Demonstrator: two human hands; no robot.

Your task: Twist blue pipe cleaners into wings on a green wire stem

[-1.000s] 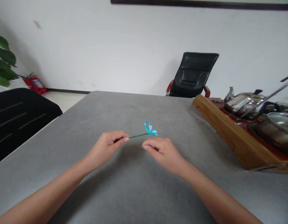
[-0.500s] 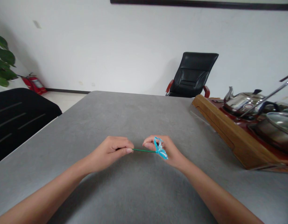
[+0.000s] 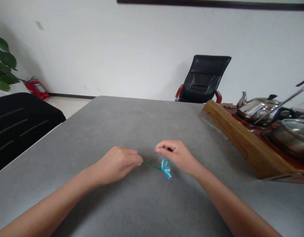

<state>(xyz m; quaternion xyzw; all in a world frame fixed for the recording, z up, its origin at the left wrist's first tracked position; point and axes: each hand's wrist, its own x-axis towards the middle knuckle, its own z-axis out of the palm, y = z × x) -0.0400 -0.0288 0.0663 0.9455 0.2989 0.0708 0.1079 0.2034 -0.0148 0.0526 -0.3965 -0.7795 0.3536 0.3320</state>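
Note:
My left hand (image 3: pixel 117 162) pinches the end of a thin green stem (image 3: pixel 152 166), and its fingertips hide the stem's tip. At the stem's far end is a turquoise beaded wire butterfly (image 3: pixel 166 168), held just above the grey tabletop (image 3: pixel 132 125). My right hand (image 3: pixel 175 154) hovers just above and beyond the butterfly, fingers curled together around nothing. It looks apart from the butterfly, though the small gap is hard to judge from above.
A wooden-edged tea tray (image 3: pixel 245 141) at the right holds a steel kettle (image 3: pixel 256 108) and a steel pot (image 3: pixel 291 138). A black chair (image 3: pixel 18 121) stands beyond the table's left edge, and a black leather armchair (image 3: pixel 202 79) stands beyond its far edge.
The butterfly has swung from standing beyond my hands to lying against my right hand's fingers, and now sits below them. My right hand has lifted off it.

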